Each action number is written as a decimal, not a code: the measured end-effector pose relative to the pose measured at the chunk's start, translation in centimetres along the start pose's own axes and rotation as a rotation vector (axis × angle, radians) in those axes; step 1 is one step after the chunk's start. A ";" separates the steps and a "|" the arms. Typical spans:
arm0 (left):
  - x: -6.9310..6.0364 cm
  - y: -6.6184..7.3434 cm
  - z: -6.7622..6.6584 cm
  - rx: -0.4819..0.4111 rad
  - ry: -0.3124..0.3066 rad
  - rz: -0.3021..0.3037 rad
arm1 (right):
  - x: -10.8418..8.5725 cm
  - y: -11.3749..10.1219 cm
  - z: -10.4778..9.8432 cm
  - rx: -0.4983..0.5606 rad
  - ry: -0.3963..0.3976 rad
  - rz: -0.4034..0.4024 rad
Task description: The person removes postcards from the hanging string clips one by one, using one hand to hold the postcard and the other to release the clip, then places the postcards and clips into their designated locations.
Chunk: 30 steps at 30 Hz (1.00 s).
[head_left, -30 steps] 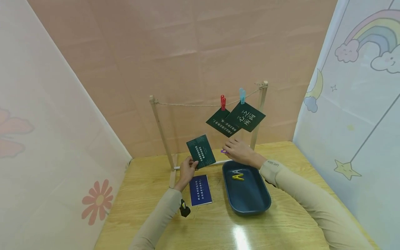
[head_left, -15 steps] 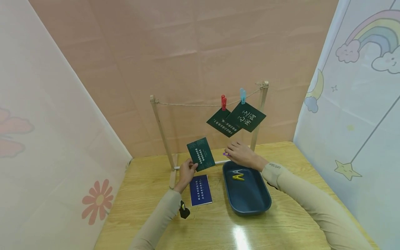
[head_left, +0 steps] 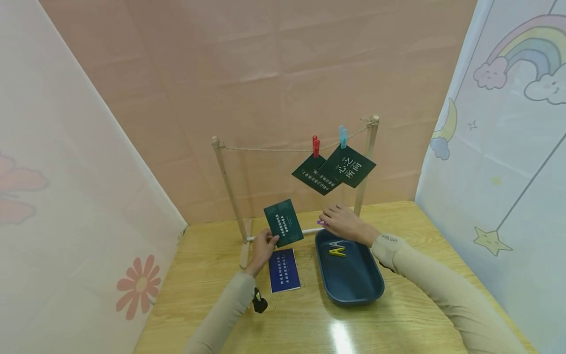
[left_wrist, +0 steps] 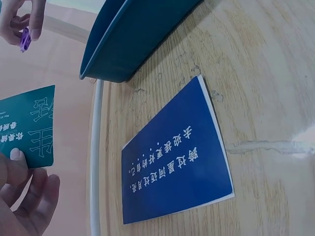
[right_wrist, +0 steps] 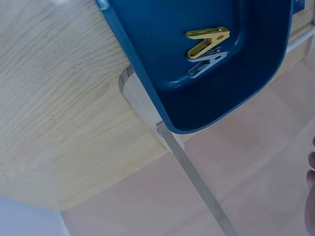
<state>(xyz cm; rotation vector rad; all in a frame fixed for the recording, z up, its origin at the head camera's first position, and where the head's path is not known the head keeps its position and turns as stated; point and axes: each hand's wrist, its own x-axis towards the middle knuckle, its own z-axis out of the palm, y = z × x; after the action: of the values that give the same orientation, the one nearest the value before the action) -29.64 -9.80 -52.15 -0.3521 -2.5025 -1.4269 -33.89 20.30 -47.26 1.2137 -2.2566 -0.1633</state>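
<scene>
My left hand (head_left: 263, 250) pinches the lower left corner of a dark green card (head_left: 284, 222), held tilted above the table; the left wrist view shows thumb and fingers on the card (left_wrist: 37, 128). My right hand (head_left: 344, 223) pinches a small purple clip (head_left: 322, 222) above the tray's back edge, and the left wrist view shows the purple clip (left_wrist: 25, 40) between fingertips. On the string (head_left: 265, 149), a red clip (head_left: 316, 147) and a light blue clip (head_left: 343, 137) hold two overlapping green cards (head_left: 349, 166). In the right wrist view only the edge of my right hand (right_wrist: 310, 196) shows.
A blue tray (head_left: 351, 287) holds a yellow clip (head_left: 337, 251) and a greyish clip (right_wrist: 209, 60). Left of it lies a blue card (head_left: 284, 270). Wooden posts (head_left: 230, 189) carry the string, with a white bar (left_wrist: 95, 162) low between them. A patterned wall stands at each side.
Both hands have lowered slightly. The green card has come down with my left hand and turned a little more upright; the purple clip has moved slightly right and down with my right hand.
</scene>
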 end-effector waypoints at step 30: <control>-1.2 -2.3 -0.6 0.006 -0.168 -0.165 | -1.8 -0.6 1.2 0.061 -0.012 0.027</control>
<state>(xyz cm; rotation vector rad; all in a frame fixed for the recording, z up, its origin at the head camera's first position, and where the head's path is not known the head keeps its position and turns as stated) -29.23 -11.54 -54.14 -0.2806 -2.7260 -1.5074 -33.32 21.15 -49.26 1.2162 -2.3017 -0.0923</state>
